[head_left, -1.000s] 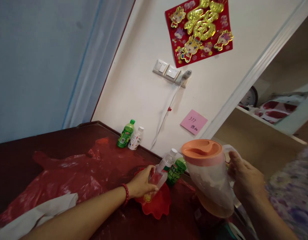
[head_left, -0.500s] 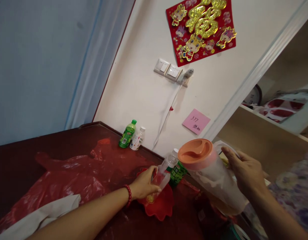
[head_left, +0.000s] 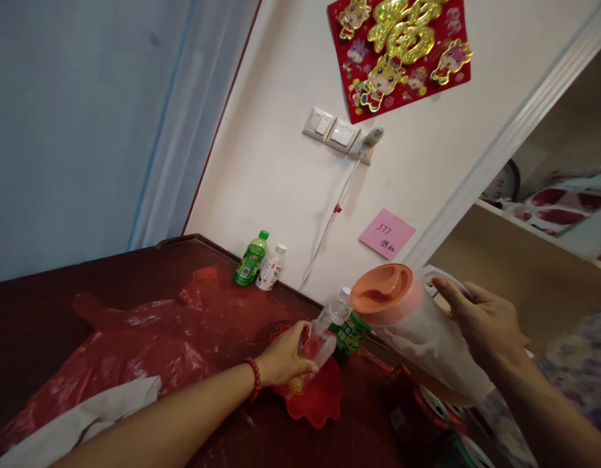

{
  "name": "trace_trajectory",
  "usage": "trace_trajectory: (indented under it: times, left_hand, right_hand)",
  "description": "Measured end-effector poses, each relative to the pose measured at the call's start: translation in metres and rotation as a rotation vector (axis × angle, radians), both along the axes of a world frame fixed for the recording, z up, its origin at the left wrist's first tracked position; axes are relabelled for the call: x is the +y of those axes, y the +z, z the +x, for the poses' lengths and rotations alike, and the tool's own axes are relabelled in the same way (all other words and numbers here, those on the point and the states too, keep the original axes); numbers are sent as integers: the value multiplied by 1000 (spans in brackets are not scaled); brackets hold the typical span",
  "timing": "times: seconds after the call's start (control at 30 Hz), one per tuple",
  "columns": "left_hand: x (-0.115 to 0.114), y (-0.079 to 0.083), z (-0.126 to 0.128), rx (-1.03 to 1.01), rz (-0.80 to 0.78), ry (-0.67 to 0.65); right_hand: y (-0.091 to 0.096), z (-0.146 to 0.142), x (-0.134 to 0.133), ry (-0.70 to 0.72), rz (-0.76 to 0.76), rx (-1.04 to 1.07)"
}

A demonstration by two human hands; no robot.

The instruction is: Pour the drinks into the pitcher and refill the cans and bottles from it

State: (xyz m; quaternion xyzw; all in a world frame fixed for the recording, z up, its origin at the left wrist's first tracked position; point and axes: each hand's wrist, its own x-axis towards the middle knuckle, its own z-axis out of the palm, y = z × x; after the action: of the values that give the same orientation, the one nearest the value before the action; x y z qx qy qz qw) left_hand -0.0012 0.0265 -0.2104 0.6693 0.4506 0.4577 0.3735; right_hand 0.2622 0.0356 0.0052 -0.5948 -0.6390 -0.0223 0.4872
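Note:
My left hand (head_left: 283, 357) is wrapped round a small clear plastic bottle (head_left: 323, 338), which leans over a red scalloped plate (head_left: 319, 400) on the dark red table (head_left: 110, 273). My right hand (head_left: 483, 325) grips the handle of a translucent pitcher (head_left: 421, 344) with an orange lid (head_left: 385, 300). The pitcher is tilted to the left, its lid close to the top of the clear bottle. A green bottle (head_left: 351, 335) stands just behind the clear bottle.
A red plastic bag (head_left: 149, 331) and a white cloth (head_left: 80, 422) lie on the table to the left. A green bottle (head_left: 251, 259) and a white bottle (head_left: 271, 268) stand by the wall. A white cable (head_left: 329, 227) hangs from a wall socket above a pink note (head_left: 386, 234).
My right hand has tipped the pitcher from nearly upright over to the left, bringing its lid close to the clear bottle. My left hand has kept its hold on that bottle.

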Motion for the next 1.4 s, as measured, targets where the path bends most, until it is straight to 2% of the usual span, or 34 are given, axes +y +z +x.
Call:
trace_trajectory:
  times: [0.27,0.53,0.8,1.4]
  left_hand:
    - [1,-1,0,-12,-1,-6]
    - [-2,3,0,-19,-16,-2]
    - [4,-5,-1,-15,11,-7]
    - [3,-3,0,29,4,11]
  right_hand:
    - [8,-5,3,-11,25,-63]
    - [7,-4,10,-3,61,-150]
    - [5,-7,14,9,58,-158]
    - [9,-5,12,14,108,-193]
